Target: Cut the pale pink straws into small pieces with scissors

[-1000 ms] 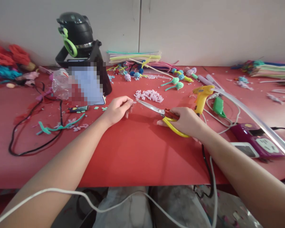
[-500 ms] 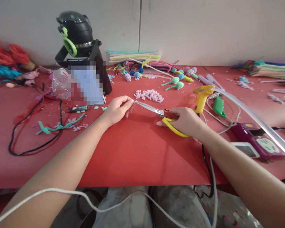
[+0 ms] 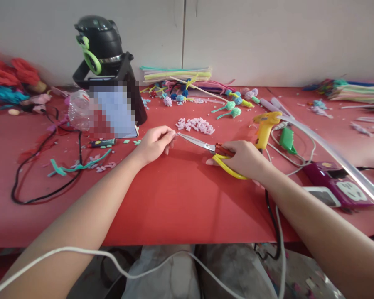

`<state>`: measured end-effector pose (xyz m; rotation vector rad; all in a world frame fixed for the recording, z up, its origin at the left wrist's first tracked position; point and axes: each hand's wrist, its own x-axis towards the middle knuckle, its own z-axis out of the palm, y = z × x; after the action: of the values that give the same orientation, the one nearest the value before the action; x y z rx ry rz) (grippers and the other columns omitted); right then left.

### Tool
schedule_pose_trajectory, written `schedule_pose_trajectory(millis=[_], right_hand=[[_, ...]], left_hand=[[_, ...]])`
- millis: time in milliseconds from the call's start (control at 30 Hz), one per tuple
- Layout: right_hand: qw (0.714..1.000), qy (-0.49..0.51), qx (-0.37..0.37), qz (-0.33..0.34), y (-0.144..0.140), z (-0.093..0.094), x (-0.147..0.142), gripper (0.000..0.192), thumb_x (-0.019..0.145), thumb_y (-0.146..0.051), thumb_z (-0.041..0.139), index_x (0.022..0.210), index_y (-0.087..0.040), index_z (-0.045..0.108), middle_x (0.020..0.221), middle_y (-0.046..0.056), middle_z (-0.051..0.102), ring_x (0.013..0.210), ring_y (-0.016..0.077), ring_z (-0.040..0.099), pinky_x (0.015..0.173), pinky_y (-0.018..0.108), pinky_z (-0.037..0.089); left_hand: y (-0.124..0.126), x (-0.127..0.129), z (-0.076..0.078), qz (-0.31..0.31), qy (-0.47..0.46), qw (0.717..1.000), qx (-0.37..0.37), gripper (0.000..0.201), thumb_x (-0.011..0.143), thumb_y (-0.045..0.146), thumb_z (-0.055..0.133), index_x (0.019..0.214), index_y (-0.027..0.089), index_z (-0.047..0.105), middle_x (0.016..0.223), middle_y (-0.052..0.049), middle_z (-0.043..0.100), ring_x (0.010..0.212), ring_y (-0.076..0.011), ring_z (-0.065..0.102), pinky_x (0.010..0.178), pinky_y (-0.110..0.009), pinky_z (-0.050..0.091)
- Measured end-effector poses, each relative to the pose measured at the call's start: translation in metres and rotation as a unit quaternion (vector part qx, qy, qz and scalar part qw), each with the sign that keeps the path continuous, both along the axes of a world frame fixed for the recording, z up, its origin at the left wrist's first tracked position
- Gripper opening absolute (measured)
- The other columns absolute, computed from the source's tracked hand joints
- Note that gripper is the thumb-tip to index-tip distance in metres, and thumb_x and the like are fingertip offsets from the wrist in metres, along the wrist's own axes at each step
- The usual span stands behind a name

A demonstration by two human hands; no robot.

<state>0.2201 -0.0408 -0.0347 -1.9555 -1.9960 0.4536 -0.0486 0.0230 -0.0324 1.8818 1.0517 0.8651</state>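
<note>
My right hand (image 3: pixel 244 158) is closed round the yellow and red handles of a pair of scissors (image 3: pixel 198 142). The blades point left and their tips meet the fingertips of my left hand (image 3: pixel 157 143). That hand is pinched; a tiny pale bit shows at its fingertips, too small to name. Just beyond the blades lies a pile of short pale pink fuzzy pieces (image 3: pixel 195 125) on the red tabletop (image 3: pixel 174 207).
A black bottle (image 3: pixel 134 95) with a pixelated screen leaning on it stands left. A yellow glue gun (image 3: pixel 264 131) and purple power strip (image 3: pixel 336 182) are right. Pipe cleaners (image 3: pixel 177 74) lie at the back. A white cable (image 3: pixel 112 259) crosses in front.
</note>
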Motion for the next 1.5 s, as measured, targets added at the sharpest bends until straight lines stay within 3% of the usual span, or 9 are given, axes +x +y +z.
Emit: schedule_pose_trajectory(millis=[367, 1500], right_hand=[[1.000, 0.000, 0.007, 0.003, 0.0000, -0.0018, 0.0017, 0.067, 0.061, -0.084, 0.065, 0.058, -0.021, 0.042, 0.056, -0.003, 0.041, 0.055, 0.0113, 0.035, 0.051, 0.028, 0.025], [1.000, -0.003, -0.010, 0.004, 0.0027, -0.0024, 0.0023, 0.068, 0.059, -0.087, 0.063, 0.059, -0.022, 0.043, 0.056, -0.002, 0.044, 0.056, 0.0131, 0.039, 0.051, 0.028, 0.027]], left_hand=[[0.0013, -0.0007, -0.0028, 0.005, -0.007, 1.000, -0.002, 0.029, 0.096, 0.038, 0.051, 0.075, 0.017, 0.055, 0.068, -0.001, 0.060, 0.050, -0.0088, 0.056, 0.052, -0.023, 0.045], [0.0006, -0.0011, -0.0019, 0.000, 0.004, 1.000, 0.001, 0.029, 0.096, 0.035, 0.050, 0.073, 0.018, 0.054, 0.068, 0.000, 0.060, 0.050, -0.0094, 0.056, 0.053, -0.025, 0.045]])
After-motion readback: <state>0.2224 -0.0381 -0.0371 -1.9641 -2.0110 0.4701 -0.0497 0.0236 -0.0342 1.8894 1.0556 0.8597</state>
